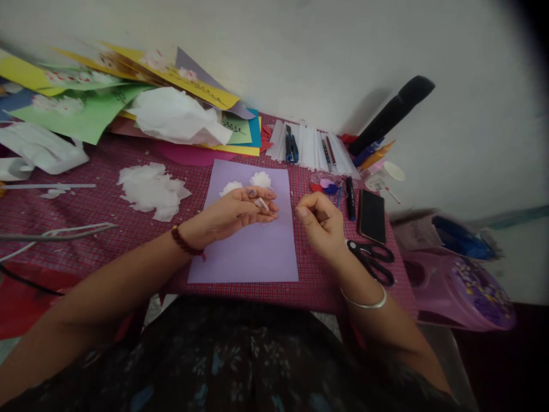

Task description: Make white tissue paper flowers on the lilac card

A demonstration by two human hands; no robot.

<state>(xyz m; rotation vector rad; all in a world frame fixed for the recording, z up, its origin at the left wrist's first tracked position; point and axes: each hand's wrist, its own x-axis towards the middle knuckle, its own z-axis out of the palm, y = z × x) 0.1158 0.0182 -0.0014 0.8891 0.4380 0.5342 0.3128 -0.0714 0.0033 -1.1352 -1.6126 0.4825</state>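
Note:
A lilac paper sheet [253, 252] lies in front of me on the red checked tablecloth [107, 212]. Two white tissue puffs [260, 179] sit on the sheet's far edge. My left hand [234, 214] rests over the sheet and pinches a small folded bit of white tissue [261, 203] between its fingertips. My right hand [321, 223] hovers at the sheet's right edge, fingers curled in; whether it holds anything I cannot tell.
Black scissors [373, 260] and a dark phone [371, 216] lie right of my right hand, with markers [350, 197] behind. Torn white tissue [152, 189] lies left. Coloured paper sheets [86, 109] pile at the back left. A purple plastic container [463, 289] stands off the table's right.

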